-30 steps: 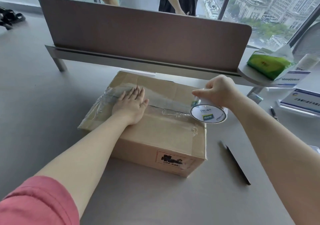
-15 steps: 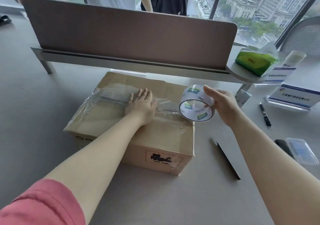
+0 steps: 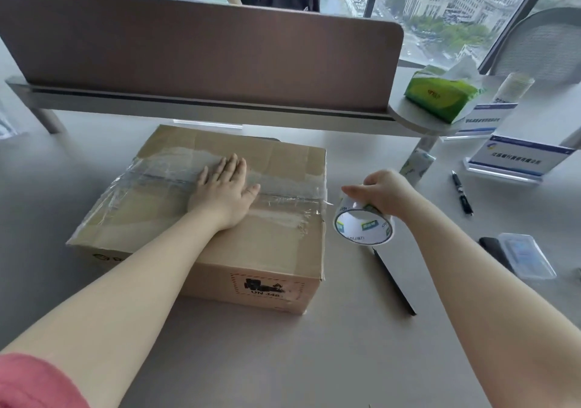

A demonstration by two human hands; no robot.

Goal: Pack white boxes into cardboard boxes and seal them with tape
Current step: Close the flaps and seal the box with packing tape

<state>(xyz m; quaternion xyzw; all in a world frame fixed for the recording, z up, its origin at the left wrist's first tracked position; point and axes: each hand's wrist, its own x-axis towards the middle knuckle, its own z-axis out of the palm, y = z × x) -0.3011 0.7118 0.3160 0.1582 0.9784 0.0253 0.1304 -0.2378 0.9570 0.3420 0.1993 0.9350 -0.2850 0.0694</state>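
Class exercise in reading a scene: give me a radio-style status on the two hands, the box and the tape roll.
Left hand flat on taped seam of cardboard box. Right hand grips tape roll just past box's right edge. Black pen on table below roll.

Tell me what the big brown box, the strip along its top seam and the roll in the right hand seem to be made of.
Brown closed box: looks like matte cardboard, with creased flaps and a printed label. Strip along the seam: seemingly clear glossy plastic tape, wrinkled and catching light. Roll of tape in the right hand: clear film on a printed white core, probably card.
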